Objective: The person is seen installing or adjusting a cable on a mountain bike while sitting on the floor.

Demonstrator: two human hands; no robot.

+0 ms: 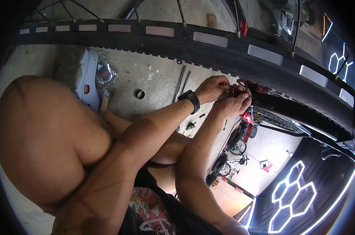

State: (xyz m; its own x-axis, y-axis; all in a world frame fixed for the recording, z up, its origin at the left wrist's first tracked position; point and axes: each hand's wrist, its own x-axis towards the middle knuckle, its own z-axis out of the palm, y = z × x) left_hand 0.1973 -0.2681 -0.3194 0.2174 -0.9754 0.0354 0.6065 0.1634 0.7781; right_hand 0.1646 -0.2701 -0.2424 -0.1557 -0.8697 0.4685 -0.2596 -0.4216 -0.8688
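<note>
Both hands meet at a small reddish part by the end of a black bar (298,113), just below a large bicycle wheel (126,34) with a dark rim and pale cut-outs. My left hand (212,89), a black watch (189,101) on its wrist, has thumb and fingers pinched together. Close beside it, my right hand (233,103) is closed too, with bent fingertips almost touching the left ones. What lies between the fingers is too small and covered to name. A red piece (246,117) shows just past my right hand.
On the concrete floor lie a black ring (140,94), thin metal rods (180,80), a small dark part (190,125) and a clear plastic packet (106,71). Beside the packet is a pale shoe (92,80). A bicycle (231,162) and bright hexagon lights (291,197) are farther off.
</note>
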